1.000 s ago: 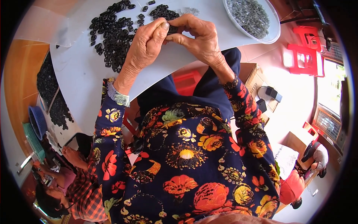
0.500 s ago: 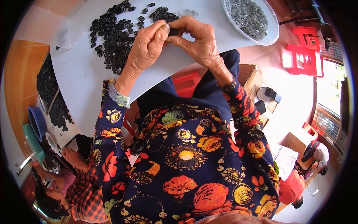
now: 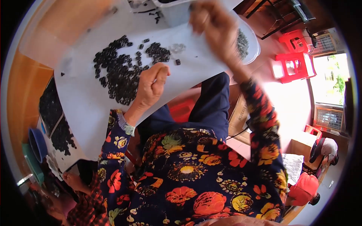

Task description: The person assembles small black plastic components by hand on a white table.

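A loose pile of small black parts [image 3: 120, 75] lies on the white table top [image 3: 86, 109]. My left hand [image 3: 152, 84] rests at the pile's right edge, fingers curled in with the thumb against the forefinger; nothing shows between them. My right hand [image 3: 211, 22] is raised and blurred, just left of a white bowl [image 3: 254, 49] holding small grey parts. Its fingers are too smeared to read. A pale plastic container [image 3: 175, 13] stands behind that hand at the far edge.
More black parts fill a flat tray [image 3: 51, 109] at the left, beside a blue basin [image 3: 36, 143]. Another person's hand [image 3: 73, 180] and plaid sleeve sit at the lower left. Red stools [image 3: 292, 66] stand on the floor to the right, a cardboard box [image 3: 239, 116] under the table.
My hands, joined over a small black part before, have separated. The right hand has swung up toward the bowl and the left stays by the pile. The view has tilted downward.
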### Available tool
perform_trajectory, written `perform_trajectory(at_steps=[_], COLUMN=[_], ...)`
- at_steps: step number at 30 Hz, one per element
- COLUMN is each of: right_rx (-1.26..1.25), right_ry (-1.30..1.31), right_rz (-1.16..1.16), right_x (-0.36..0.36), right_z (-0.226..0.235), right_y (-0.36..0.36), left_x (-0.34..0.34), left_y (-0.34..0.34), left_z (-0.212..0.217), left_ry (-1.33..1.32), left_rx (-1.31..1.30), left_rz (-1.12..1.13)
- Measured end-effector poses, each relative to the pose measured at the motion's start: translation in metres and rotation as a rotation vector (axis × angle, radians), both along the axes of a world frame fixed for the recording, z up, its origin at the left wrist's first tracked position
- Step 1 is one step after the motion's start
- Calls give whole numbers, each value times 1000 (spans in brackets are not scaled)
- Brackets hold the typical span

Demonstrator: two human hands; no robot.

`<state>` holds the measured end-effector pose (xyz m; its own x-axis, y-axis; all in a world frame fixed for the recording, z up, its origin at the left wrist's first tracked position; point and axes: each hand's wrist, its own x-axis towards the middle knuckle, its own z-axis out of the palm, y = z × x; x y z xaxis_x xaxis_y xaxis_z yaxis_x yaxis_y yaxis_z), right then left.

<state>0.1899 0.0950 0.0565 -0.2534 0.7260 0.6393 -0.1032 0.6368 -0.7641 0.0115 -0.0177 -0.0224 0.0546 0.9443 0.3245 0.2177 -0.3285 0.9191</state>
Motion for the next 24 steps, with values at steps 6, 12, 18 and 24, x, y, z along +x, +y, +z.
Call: perform_trajectory(at_steps=[6, 12, 18, 24], right_rx=[-59, 93, 113, 91], right_ry=[-316, -683, -943, -889], right_rz=[-223, -69, 118, 211], right_x=[-18, -29, -40, -66], right_z=[46, -12, -43, -52], right_y=[61, 18, 34, 40], left_x=[-10, -6, -4, 0], left_y=[-6, -4, 1, 2], left_z=[-4, -2, -8, -2], left_ry=[22, 5, -30, -22], left_rx=[-73, -151, -172, -132], left_rz=[-41, -81, -62, -73])
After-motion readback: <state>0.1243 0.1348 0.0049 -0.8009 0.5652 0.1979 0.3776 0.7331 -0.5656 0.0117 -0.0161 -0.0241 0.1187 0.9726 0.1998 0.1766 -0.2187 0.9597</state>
